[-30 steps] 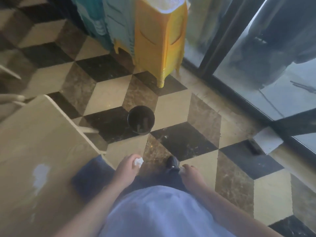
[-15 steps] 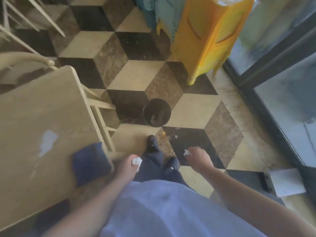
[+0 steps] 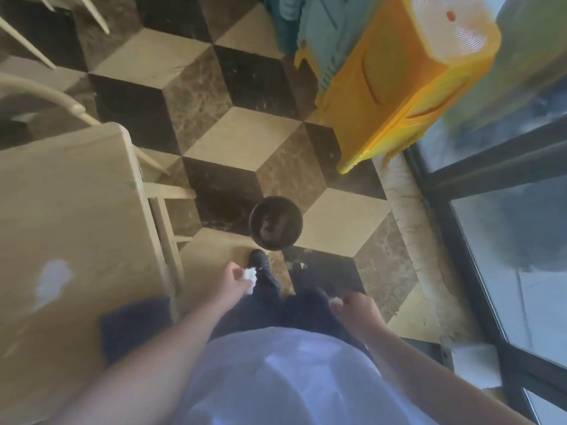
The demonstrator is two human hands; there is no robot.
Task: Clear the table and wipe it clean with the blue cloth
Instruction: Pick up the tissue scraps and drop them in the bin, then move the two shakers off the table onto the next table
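Left hand (image 3: 234,279) gripped a crumpled tissue (image 3: 250,276), right hand (image 3: 357,311) pinched a scrap (image 3: 336,301), likely for the bin (image 3: 275,223) just ahead. Blue cloth (image 3: 135,328) lay at the table (image 3: 70,210) edge, ready for wiping.

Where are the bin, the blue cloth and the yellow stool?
bin (image 3: 275,223): head view, dark inside.
blue cloth (image 3: 135,326): head view, middle, at table edge.
yellow stool (image 3: 395,87): head view, side panel.

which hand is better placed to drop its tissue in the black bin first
Left, probably. The left hand grips a crumpled tissue and sits nearer the black bin, almost directly below it in view. The right hand pinches its scrap farther back and off to the side.
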